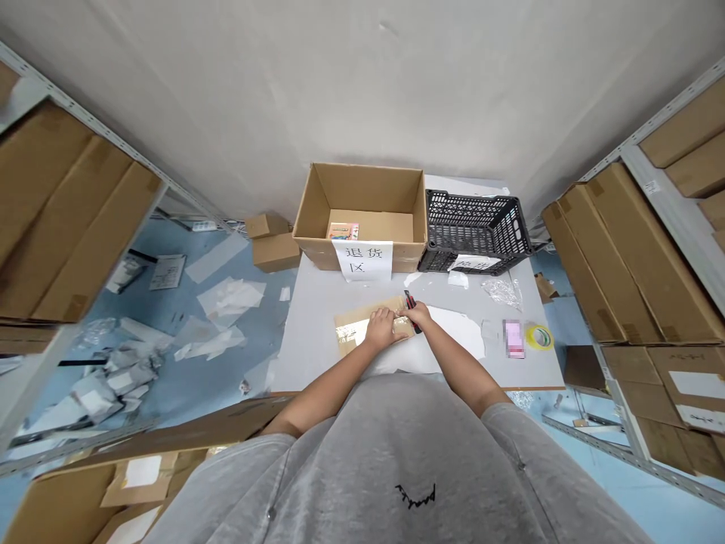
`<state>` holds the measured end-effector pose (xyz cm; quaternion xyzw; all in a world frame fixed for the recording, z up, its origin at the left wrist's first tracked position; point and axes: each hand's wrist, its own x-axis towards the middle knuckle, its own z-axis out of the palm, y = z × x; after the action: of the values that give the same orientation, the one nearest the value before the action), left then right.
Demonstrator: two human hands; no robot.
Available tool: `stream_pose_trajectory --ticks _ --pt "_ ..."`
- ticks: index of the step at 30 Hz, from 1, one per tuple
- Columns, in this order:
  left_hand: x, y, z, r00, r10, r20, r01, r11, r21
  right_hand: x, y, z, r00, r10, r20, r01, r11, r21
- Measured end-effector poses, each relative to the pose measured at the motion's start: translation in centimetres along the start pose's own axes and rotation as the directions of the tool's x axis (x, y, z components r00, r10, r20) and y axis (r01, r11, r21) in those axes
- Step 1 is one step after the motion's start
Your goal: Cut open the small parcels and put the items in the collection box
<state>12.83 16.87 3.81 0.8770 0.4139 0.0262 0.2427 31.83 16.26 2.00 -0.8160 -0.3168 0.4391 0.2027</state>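
A flat brown cardboard package (pixel 350 313), partly covered with shiny tape and a white label, lies on the table in front of me. My left hand (pixel 381 328) rests on top of it, fingers laid out over the surface and thumb spread toward the right. Close beside it, my right hand (pixel 418 314) is closed around a red and black utility knife (pixel 408 301) at the package's right end. Whether the blade touches the package cannot be made out. A white sheet (pixel 461 329) lies under and to the right of my right forearm.
An open cardboard box (pixel 362 181) with a colourful item inside stands at the back, beside a black plastic crate (pixel 473 234). Yellow tape (pixel 539 338) and a pink item (pixel 514 338) lie right. Shelves of boxes flank both sides; another open box (pixel 73 502) is at lower left.
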Motion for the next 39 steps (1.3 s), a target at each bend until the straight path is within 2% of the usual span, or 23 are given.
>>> stream_pose_trajectory --ticks 3,6,9,13,16,19,26,30,35,39 --pt "0.2 0.6 0.6 0.999 -0.035 0.014 0.035 0.999 0.002 -0.2 -0.1 0.1 0.999 -0.006 -0.039 0.004 0.999 -0.042" --pt "0.5 0.7 0.9 0.997 -0.076 -0.01 0.076 0.997 -0.031 -0.7 -0.5 -0.3 0.998 -0.038 -0.046 0.038 0.999 -0.003" --pt "1.0 0.3 0.7 0.997 -0.081 -0.004 0.08 0.995 -0.061 -1.8 -0.4 -1.5 0.999 -0.041 0.012 0.039 0.992 0.119" --pt "1.7 -0.2 0.3 0.998 -0.034 0.05 0.038 0.996 -0.085 -4.9 1.9 -3.7 0.984 -0.13 0.125 0.105 0.977 0.188" --pt "2.1 0.0 0.2 0.997 -0.016 0.071 0.022 0.997 -0.078 -7.8 4.0 -4.6 0.967 -0.199 0.162 0.185 0.978 0.098" --pt "2.2 0.2 0.3 0.998 -0.043 0.053 0.048 0.994 -0.094 -9.6 4.6 -4.3 0.968 -0.196 0.157 0.206 0.977 -0.052" --pt "2.0 0.4 0.5 0.998 -0.059 0.015 0.06 0.982 -0.178 -10.3 3.7 -2.5 0.988 -0.148 0.039 0.152 0.929 -0.336" --pt "1.8 0.6 0.3 0.998 -0.064 0.009 0.064 0.978 -0.197 -10.4 3.6 -2.2 0.989 -0.147 0.03 0.146 0.902 -0.406" --pt "1.5 0.6 0.2 1.0 0.01 -0.021 -0.015 0.975 -0.22 -10.0 2.4 -2.1 0.988 -0.156 0.006 0.138 0.858 -0.495" --pt "1.5 0.6 0.3 1.0 -0.001 -0.03 -0.005 0.981 -0.194 -11.1 4.0 -3.0 0.99 -0.117 0.077 0.138 0.911 -0.388"
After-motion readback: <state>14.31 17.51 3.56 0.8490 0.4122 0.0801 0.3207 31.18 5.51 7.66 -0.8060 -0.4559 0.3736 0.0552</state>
